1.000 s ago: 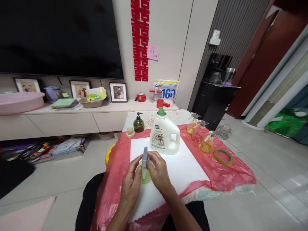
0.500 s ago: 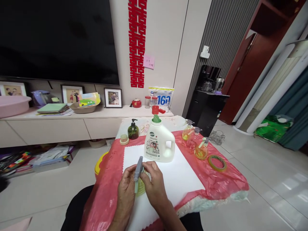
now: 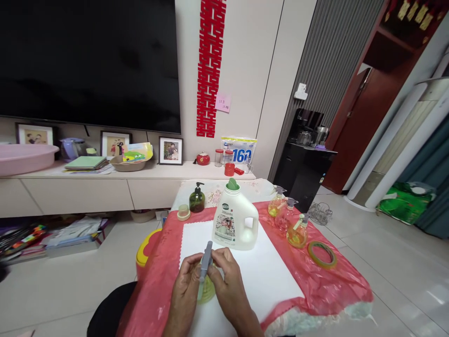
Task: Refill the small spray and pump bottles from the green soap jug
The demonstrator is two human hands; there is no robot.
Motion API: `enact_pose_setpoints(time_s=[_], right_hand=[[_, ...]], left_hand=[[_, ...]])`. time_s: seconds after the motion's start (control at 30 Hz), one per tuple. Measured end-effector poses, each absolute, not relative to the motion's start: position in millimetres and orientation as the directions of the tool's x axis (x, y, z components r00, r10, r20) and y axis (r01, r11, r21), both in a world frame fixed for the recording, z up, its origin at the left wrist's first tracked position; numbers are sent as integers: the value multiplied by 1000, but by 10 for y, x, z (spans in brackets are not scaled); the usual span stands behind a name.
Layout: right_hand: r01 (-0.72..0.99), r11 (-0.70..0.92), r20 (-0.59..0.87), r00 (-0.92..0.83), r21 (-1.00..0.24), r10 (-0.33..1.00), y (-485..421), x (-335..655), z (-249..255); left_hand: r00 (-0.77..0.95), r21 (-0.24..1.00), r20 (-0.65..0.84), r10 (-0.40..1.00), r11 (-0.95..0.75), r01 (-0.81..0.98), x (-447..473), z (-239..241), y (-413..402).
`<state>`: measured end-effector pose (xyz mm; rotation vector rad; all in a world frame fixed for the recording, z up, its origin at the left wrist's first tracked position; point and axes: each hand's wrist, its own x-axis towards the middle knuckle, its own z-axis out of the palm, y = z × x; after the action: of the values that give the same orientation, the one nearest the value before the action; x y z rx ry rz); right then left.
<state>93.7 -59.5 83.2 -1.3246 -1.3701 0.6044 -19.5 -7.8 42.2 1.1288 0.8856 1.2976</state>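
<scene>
In the head view, a small pump bottle [image 3: 208, 292] with yellow-green liquid stands on a white sheet [image 3: 270, 274] near me. Its grey pump head [image 3: 206, 261] points toward me, with a pale green strip below the spout. My left hand [image 3: 186, 283] is closed around the pump head's left side. From the right, my right hand [image 3: 227, 280] pinches the same pump head, and the fingers partly hide the bottle's neck. Just beyond my hands is a white detergent jug [image 3: 226, 229], uncapped, with something green in its mouth. Its lid [image 3: 183, 212] appears to lie at the left.
A dark green pump bottle [image 3: 197, 199] stands at the back left. Several filled pump bottles, one with orange liquid [image 3: 296, 238], line the right side beside a tape roll [image 3: 322, 254]. Red plastic [image 3: 159, 281] covers the table. A yellow-rimmed stool [image 3: 143, 248] is at the left.
The whole scene sits lower and slightly further right as the head view shifts. Both hands stay on the pump head, with only slight finger movement. The jug and other bottles have stayed put.
</scene>
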Motion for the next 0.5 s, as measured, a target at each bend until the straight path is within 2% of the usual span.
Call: enact_pose_setpoints(time_s=[0.27,0.5], right_hand=[[373,318,446,334,-872,830,-519,806,654],[428,316,418,169,-847,892,-551,995,747]], left_hand=[[150,956,53,987,-7,-294,-265,517,-92],[246,950,59,968,22,-313,-292,466,-42]])
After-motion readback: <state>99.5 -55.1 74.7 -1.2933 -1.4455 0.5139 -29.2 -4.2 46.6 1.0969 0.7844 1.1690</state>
